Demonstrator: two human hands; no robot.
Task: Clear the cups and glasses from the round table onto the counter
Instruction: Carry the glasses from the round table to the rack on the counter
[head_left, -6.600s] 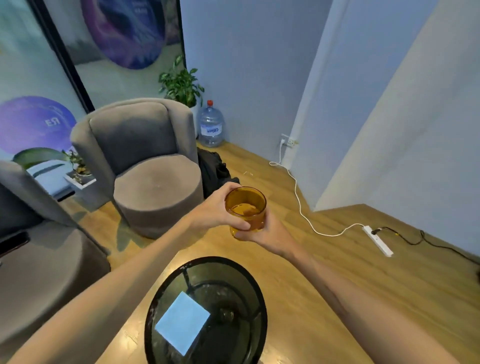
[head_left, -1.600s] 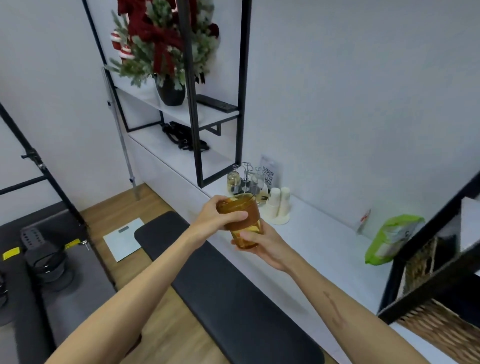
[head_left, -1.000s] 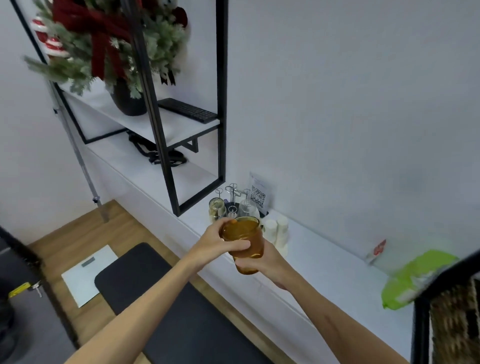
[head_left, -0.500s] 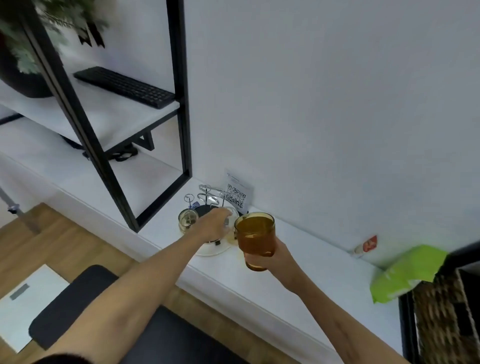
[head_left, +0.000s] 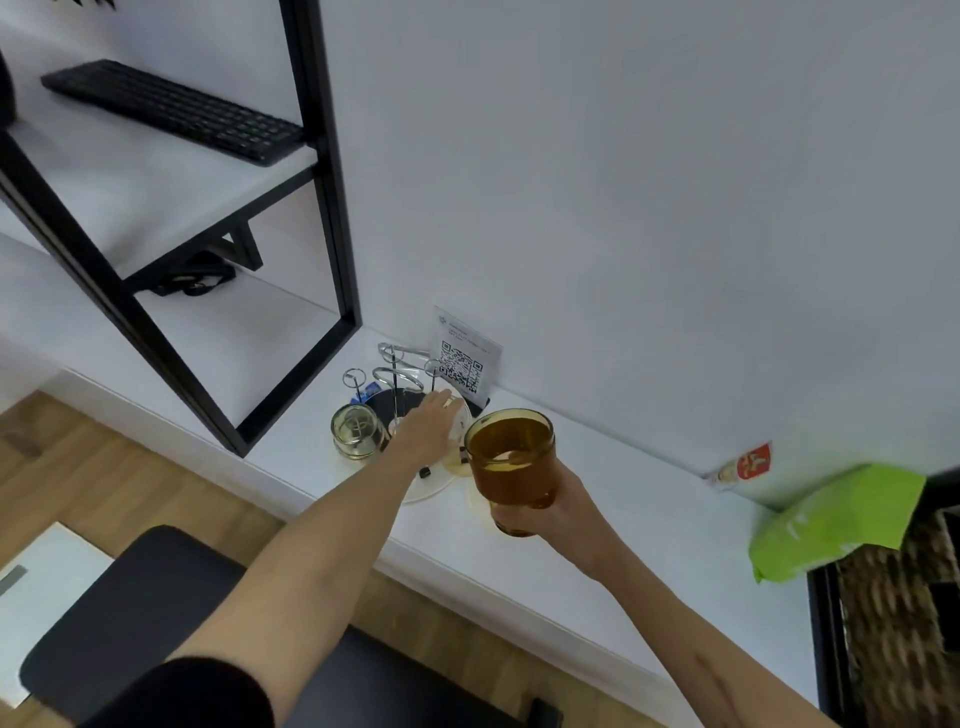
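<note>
An amber glass (head_left: 511, 462) with a little liquid in it hangs just above the white counter (head_left: 623, 499). My right hand (head_left: 561, 506) grips it from below, round its base. My left hand (head_left: 428, 428) reaches over the wire cup rack (head_left: 395, 374) on the counter, and its fingertips lie on a pale cup there. Whether they curl round that cup is hidden. A clear glass (head_left: 356, 431) stands upside down at the rack's left side.
A QR-code sign (head_left: 462, 358) leans on the wall behind the rack. A black shelf frame (head_left: 332, 208) with a keyboard (head_left: 171, 111) rises at the left. A green bag (head_left: 831, 525) and a wicker basket (head_left: 898, 623) are at the right. A black bench (head_left: 130, 613) lies below the counter.
I have walked from the round table to the counter with the glass. My left hand let go of it and reached to the rack. My right hand alone holds it now.
</note>
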